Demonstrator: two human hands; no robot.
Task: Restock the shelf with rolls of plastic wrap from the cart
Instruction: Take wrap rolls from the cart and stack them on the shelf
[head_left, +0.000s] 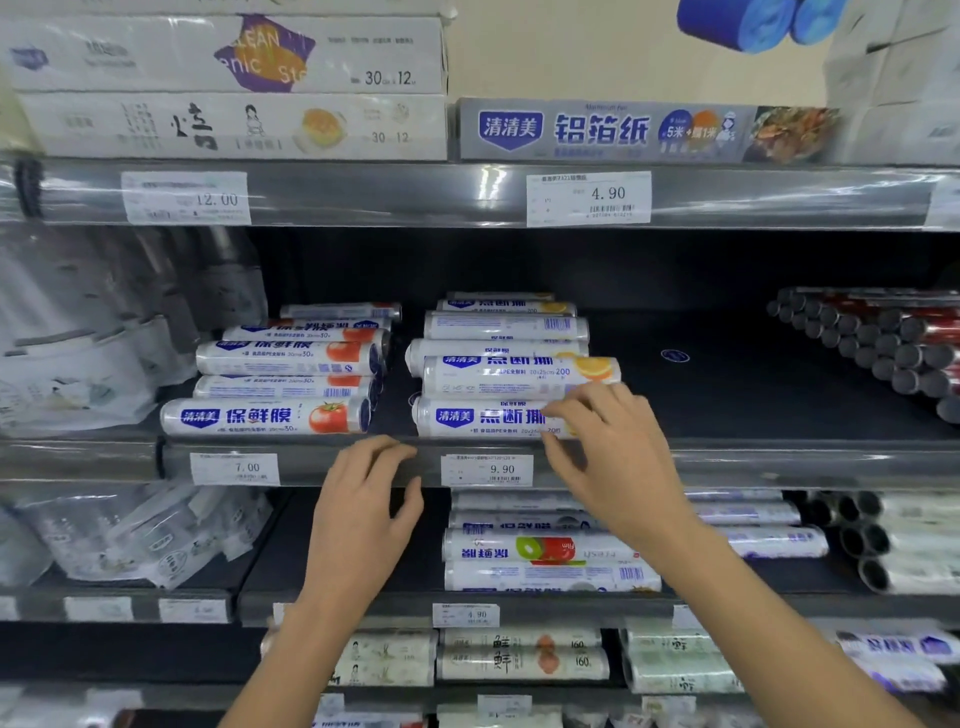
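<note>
White plastic wrap rolls with blue lettering lie in two stacks on the middle shelf (727, 457). The left stack's front roll (265, 415) shows a tomato picture. The right stack has a front bottom roll (483, 418) and an orange-marked roll (519, 374) on top of it. My right hand (613, 457) reaches to the right end of that stack, its relaxed fingers touching both rolls. My left hand (363, 499) hovers in front of the shelf's front rail, fingers loosely curled, holding nothing. The cart is out of view.
Dark-capped foil rolls (883, 343) are stacked at the right of the middle shelf, with bare dark shelf between them and the wrap. Boxed foil (623, 130) sits on the shelf above. More wrap rolls (545, 551) fill the shelves below. Bagged goods (93, 338) hang at left.
</note>
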